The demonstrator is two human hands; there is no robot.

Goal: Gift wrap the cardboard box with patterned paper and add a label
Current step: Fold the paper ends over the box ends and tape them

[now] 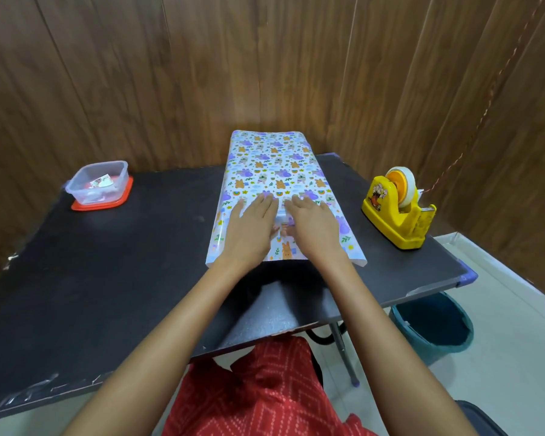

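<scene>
Dark surface point(92, 278), worn near edge, against wood-panelled wall point(170, 73). Patterned paper point(271, 165) (box beneath hidden) mid-surface, overhanging far edge. Left hand point(252, 228), right hand point(312, 225) flat, fingers extended, pressing paper seam. Yellow tape dispenser point(397, 206) right edge; plastic container point(99, 184) far-left corner. Teal bucket point(434, 328) on floor.

I am wearing a red garment point(265, 391) printed with a fine pale geometric pattern; my forearms and hands are going bare, unsleeved.
</scene>
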